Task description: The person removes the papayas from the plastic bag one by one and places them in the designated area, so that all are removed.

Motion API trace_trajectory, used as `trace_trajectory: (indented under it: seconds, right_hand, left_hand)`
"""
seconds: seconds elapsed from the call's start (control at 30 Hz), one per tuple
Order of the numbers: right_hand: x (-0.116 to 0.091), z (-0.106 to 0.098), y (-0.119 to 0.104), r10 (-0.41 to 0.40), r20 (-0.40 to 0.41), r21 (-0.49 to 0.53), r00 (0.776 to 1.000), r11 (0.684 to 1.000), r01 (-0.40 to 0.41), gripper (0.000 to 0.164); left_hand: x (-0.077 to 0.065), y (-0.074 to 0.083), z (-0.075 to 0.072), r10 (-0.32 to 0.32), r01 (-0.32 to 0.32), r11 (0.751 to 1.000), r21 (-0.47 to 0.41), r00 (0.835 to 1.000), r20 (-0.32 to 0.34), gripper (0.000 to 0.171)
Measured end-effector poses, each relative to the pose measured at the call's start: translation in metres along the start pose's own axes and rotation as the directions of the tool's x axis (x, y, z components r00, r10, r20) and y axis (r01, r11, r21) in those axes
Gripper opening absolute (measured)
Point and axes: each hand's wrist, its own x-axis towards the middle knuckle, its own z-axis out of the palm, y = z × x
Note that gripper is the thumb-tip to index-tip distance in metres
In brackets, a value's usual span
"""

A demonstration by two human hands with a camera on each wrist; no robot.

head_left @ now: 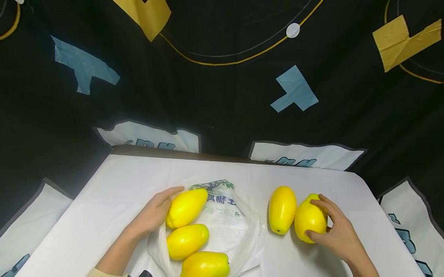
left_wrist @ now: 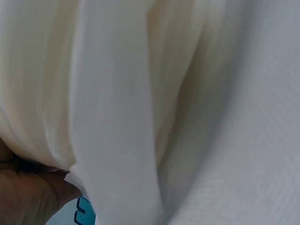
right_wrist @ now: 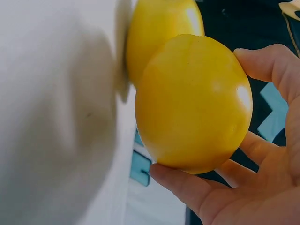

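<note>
Right hand [head_left: 339, 236] gripped a fruit [head_left: 309, 219] right of the bag [head_left: 254, 233]. Left hand [head_left: 155, 213], its grip unclear, touched the bag's left side.

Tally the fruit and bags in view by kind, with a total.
Yellow fruits: 5, 1 of them held in the right hand
Plastic bag: 1
Total: 6
</note>
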Motion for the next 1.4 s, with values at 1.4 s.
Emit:
trace_trajectory:
  seconds: [1.4]
  right_hand:
    - [0.002, 0.003, 0.004, -0.061, -0.207, 0.065, 0.976, 0.995, 0.076, 0.076]
  left_hand:
    - [-0.002, 0.004, 0.000, -0.001, 0.001, 1.000, 0.017, 1.000, 0.006, 0.042]
